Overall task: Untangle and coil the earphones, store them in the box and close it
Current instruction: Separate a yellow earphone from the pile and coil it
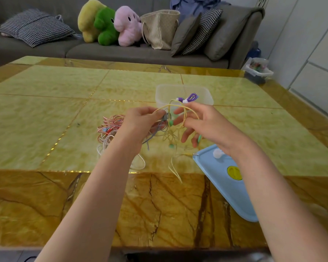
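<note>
Yellow earphones [175,133] with green earbuds hang in loops between my hands above the table. My left hand [140,121] pinches the yellow cable together with a grey cable. My right hand [199,121] has the yellow loop draped over its spread fingers. A clear plastic box [165,91] stands open just behind my hands, with a coiled purple earphone [189,98] inside. The box's blue lid [225,178] lies flat at the right, partly under my right forearm. A tangle of pink and white earphones [110,129] lies on the table left of my left hand.
The table [64,114] is glossy yellow-green marble with a brown border. Beyond it stands a grey sofa [121,52] with plush toys, cushions and a beige bag. A small lidded container [258,69] sits off the table's far right corner.
</note>
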Tool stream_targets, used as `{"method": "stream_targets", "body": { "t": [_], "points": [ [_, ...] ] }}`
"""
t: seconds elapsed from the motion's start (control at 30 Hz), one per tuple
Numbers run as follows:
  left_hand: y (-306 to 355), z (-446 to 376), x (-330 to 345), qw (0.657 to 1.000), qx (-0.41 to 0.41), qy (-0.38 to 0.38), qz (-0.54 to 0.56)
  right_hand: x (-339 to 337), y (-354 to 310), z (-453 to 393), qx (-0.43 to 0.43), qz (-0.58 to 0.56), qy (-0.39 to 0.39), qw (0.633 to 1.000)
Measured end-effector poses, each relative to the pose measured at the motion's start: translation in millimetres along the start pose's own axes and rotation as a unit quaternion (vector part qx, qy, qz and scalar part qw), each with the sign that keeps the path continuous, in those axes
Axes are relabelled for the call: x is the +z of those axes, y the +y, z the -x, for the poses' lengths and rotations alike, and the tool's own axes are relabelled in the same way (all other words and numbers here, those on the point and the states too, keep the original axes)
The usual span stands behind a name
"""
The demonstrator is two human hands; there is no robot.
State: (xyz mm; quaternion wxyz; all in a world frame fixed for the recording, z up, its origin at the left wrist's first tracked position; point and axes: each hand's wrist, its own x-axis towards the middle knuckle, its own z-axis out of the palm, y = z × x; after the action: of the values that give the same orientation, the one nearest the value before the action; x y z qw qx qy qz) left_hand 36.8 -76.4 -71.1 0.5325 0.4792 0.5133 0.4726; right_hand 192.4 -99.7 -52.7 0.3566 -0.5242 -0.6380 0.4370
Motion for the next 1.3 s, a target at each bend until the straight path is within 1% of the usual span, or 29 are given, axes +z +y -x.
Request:
{"method": "stream_targets", "body": {
  "t": [0.07, 0.13, 0.17, 0.2, 0.23, 0.3, 0.33, 0.37, 0.43, 0.47, 0.53, 0.6, 0.67, 0.77, 0.83, 0.9, 1.0, 1.13, 1.2, 1.3],
  "points": [
    [2.4, 1.5, -0.1, 1.000, 0.004, 0.000, 0.000, -1.0, -1.1, 0.0, 0.010, -0.043, -0.005, 0.999],
    [3.3, 2.4, 0.7, 0.999, 0.020, 0.010, -0.039, -1.8, -1.9, -0.4, 0.018, -0.086, -0.044, 0.995],
    [3.1, 2.1, 1.2, 0.998, 0.033, 0.014, -0.059, -0.1, -1.8, -0.1, 0.016, -0.084, -0.062, 0.994],
    [3.5, 2.2, 1.9, 0.996, 0.045, 0.017, -0.075, 2.4, -0.3, -0.5, 0.012, -0.071, -0.062, 0.995],
    [3.6, 2.0, 2.8, 0.994, 0.055, 0.018, -0.088, 5.0, 1.0, -1.3, 0.009, -0.061, -0.036, 0.997],
    [3.3, 1.5, 4.5, 0.990, 0.076, 0.025, -0.115, 8.0, 3.8, -4.4, 0.002, -0.074, 0.049, 0.996],
    [3.3, 2.0, 5.4, 0.986, 0.087, 0.030, -0.136, 7.6, 4.6, -5.7, 0.009, -0.116, 0.081, 0.990],
    [3.3, 1.7, 5.6, 0.983, 0.097, 0.034, -0.155, 6.2, 3.9, -6.8, 0.027, -0.179, 0.096, 0.979],
    [3.7, 0.9, 5.3, 0.979, 0.104, 0.031, -0.172, 1.5, 2.5, -7.7, 0.076, -0.303, 0.097, 0.945],
    [3.8, 0.2, 4.9, 0.979, 0.100, 0.028, -0.176, -1.2, 2.9, -8.4, 0.094, -0.347, 0.092, 0.929],
    [3.1, -1.0, 2.9, 0.979, 0.086, 0.023, -0.181, -5.5, 4.7, -10.0, 0.102, -0.385, 0.089, 0.913],
    [2.9, 0.4, 1.6, 0.984, 0.047, 0.004, -0.171, -8.7, 5.7, -11.0, 0.088, -0.387, 0.091, 0.913],
    [3.5, 4.0, 1.7, 0.984, 0.000, -0.034, -0.177, -10.6, 4.6, -10.0, 0.075, -0.390, 0.078, 0.914],
    [7.9, 9.0, -0.2, 0.978, -0.019, -0.076, -0.195, -13.8, 2.0, -7.3, 0.065, -0.398, 0.063, 0.913],
    [11.1, 10.7, -3.9, 0.973, -0.001, -0.100, -0.206, -15.9, 2.0, -6.3, 0.045, -0.402, 0.054, 0.913],
    [12.6, 12.2, -6.7, 0.968, 0.018, -0.107, -0.224, -19.1, 3.5, -6.3, 0.031, -0.414, 0.064, 0.908],
    [10.5, 11.1, -8.0, 0.963, 0.042, -0.093, -0.251, -20.8, 6.4, -7.8, 0.023, -0.431, 0.083, 0.898],
    [7.1, 9.1, -7.0, 0.944, 0.086, -0.081, -0.306, -15.8, 6.5, -9.2, 0.019, -0.414, 0.087, 0.906],
    [9.4, 10.0, -7.0, 0.950, 0.117, -0.062, -0.284, -15.9, 4.4, -8.6, 0.015, -0.399, 0.102, 0.911],
    [16.0, 10.4, -10.2, 0.970, 0.143, -0.047, -0.189, -16.1, 1.8, -5.7, 0.019, -0.322, 0.136, 0.937]
  ]
}}
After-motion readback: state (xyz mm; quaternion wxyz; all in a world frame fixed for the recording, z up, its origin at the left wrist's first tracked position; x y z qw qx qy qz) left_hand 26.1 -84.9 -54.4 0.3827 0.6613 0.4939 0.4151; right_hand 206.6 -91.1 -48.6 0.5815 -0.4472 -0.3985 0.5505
